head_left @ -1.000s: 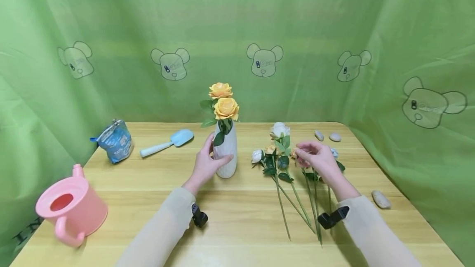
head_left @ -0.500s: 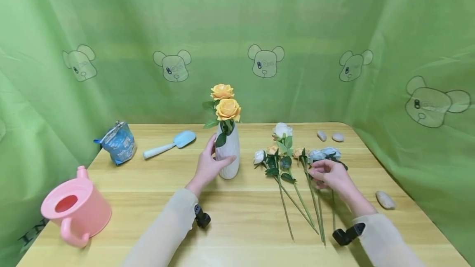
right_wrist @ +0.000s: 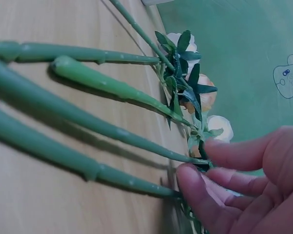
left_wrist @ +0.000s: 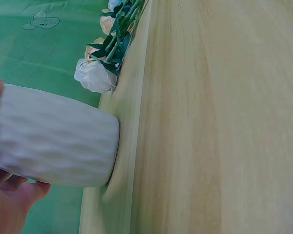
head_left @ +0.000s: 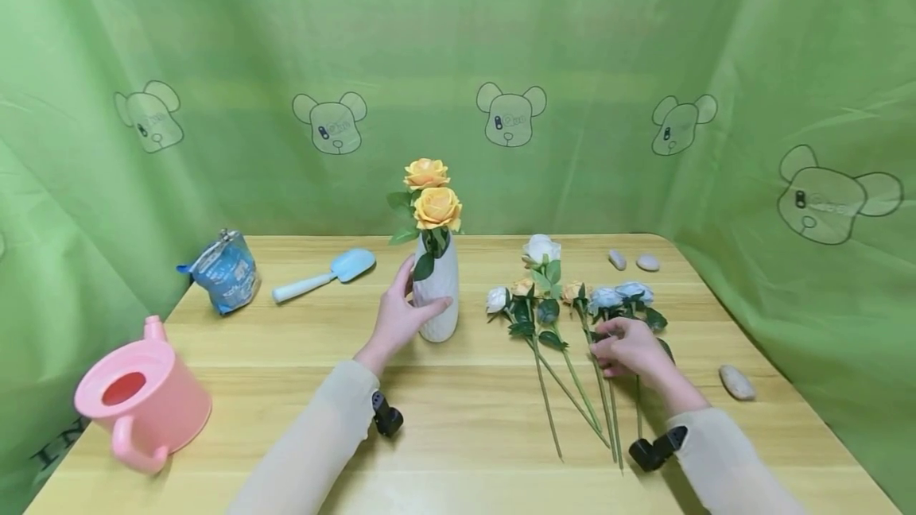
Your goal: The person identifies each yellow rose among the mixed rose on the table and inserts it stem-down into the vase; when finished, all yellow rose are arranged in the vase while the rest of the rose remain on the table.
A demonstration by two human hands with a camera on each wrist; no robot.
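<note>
Vase, white and with a wavy surface, stands upright on the wooden table, and it carries two yellow flowers with green leaves. One of these yellow flowers is higher than the other, and both are above the rim of the vase. The left hand holds the vase from its left side: the thumb lies across the near face, and the fingers go around the other side.

To the right of the vase, more flowers lie on the table: a large white flower, a small white flower, two peach flowers and two blue flowers. Their stems point back toward the person. The right hand is well to the right of the vase, at the stems just below the blue flowers. Its thumb and fingers are bent, with the tips close to a stem; I cannot tell if they grip it.

To the left of the vase lies a light blue scoop, and farther left stands a blue bag. A pink watering can is left of the vase too, but nearer to the person. Three stones lie to the right of the vase, beyond the flowers. Behind the vase hangs a green curtain.
</note>
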